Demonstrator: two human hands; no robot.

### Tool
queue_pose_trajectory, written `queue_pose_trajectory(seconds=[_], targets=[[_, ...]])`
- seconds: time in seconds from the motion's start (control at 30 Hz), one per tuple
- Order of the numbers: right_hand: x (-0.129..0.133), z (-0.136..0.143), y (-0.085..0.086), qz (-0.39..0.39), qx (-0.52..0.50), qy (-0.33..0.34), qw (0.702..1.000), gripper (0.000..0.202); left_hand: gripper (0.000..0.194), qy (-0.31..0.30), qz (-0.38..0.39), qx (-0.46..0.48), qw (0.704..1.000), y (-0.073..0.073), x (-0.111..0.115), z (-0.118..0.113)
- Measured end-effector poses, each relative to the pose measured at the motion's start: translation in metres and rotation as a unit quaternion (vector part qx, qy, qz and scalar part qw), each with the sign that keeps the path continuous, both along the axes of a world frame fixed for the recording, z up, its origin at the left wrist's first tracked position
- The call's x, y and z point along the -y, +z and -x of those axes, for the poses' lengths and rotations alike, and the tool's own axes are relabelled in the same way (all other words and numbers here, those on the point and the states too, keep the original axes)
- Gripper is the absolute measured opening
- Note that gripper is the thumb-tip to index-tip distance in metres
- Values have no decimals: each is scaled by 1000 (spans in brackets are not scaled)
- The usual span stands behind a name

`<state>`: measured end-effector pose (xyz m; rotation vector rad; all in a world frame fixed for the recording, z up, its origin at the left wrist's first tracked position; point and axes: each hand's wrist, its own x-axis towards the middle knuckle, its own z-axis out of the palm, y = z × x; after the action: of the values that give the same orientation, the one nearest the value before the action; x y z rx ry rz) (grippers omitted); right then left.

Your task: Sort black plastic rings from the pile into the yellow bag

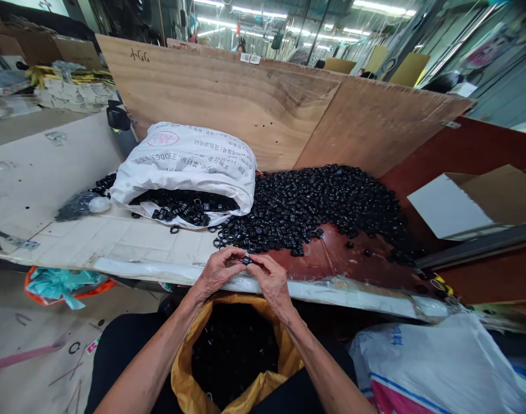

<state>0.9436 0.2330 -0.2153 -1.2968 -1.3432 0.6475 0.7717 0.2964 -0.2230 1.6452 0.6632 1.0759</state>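
Note:
Between the fingertips of both hands is a small black ring-shaped plastic part [246, 260], partly covered by the fingers. My left hand [219, 270] pinches it from the left, and my right hand [270, 279] grips it from the right. Both hands are over the table's front edge, above an open yellow sack [183, 368] that contains many small black parts. Just beyond the hands spreads a large heap of black plastic parts [314, 195]. A white woven bag [189, 152] lies on its side at the left of the heap, its mouth facing me with more black parts in it.
Plywood boards [228, 98] wall the table's back. At right stands an open cardboard box [456, 207]. A small dark plastic bag [77, 206] lies at left. Below are an orange-rimmed container with turquoise plastic [64, 282] and a white-and-blue sack [439, 356].

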Motion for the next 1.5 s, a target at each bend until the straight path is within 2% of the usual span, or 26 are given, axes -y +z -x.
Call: queue_pose_trajectory(seconds=[0.23,0.4,0.5,0.67,0.73,0.87,0.93,1.03,1.13,1.2,1.27,1.37,1.43,1.5], targets=[[0,5,-5,49,-19,-12,999,22,18,4,-42,-7,999,3,0,2],[-1,8,-5,21,31,-30,999,27,19,-3,-29,-6,1000,4,1,0],[0,12,-10,0,14,-46,999,24,19,-1,-18,-5,1000,4,2,-1],[1,12,-16,4,-8,-15,1000,26,19,7,-9,6,1000,3,1,-1],[0,11,-13,16,16,-18,1000,23,18,9,-12,1,1000,3,2,-1],[-7,10,-6,-18,136,-56,989,45,17,20,-25,-16,999,7,3,-1],[-8,11,-6,-30,165,-69,983,48,17,14,-27,-23,999,8,3,-1],[-6,15,-9,-17,113,-79,990,36,18,9,-16,-22,1000,6,3,-1],[-2,15,-12,-14,57,-39,998,31,19,18,1,-9,1000,0,2,-2],[-2,14,-12,-17,63,-17,998,29,19,18,2,-11,1000,-2,2,-1],[-3,11,-10,-22,99,-27,994,29,19,17,-6,-23,1000,-2,2,-1],[-7,8,-6,-35,159,-58,985,47,19,22,-14,-23,999,-1,2,-1],[-7,7,-4,-35,149,-66,986,42,20,27,-6,-14,1000,-1,2,-2],[-4,8,-3,-32,127,-43,990,35,19,33,6,-1,999,-2,2,-3]])
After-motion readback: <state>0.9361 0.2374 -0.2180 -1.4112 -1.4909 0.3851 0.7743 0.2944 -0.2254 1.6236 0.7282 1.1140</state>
